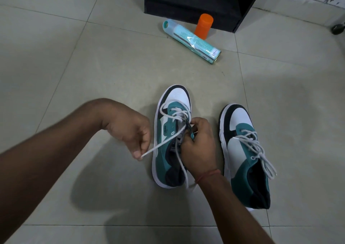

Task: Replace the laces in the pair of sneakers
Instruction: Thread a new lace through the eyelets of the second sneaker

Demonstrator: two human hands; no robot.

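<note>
Both hands are down at the nearer sneaker (169,135) on the floor tiles (93,72). Left hand (130,131) sits apart to the side, fingers pinching the tip of a white lace (164,141) drawn taut from the eyelets. Right hand (200,146) curls round the tongue area, gripping the shoe's upper. Second sneaker (244,150) stands just to the right, laced, loose ends trailing. Farther off, a teal spray can (192,41) lies on its side beside an orange cap (203,26), near a black cabinet (196,3).
</note>
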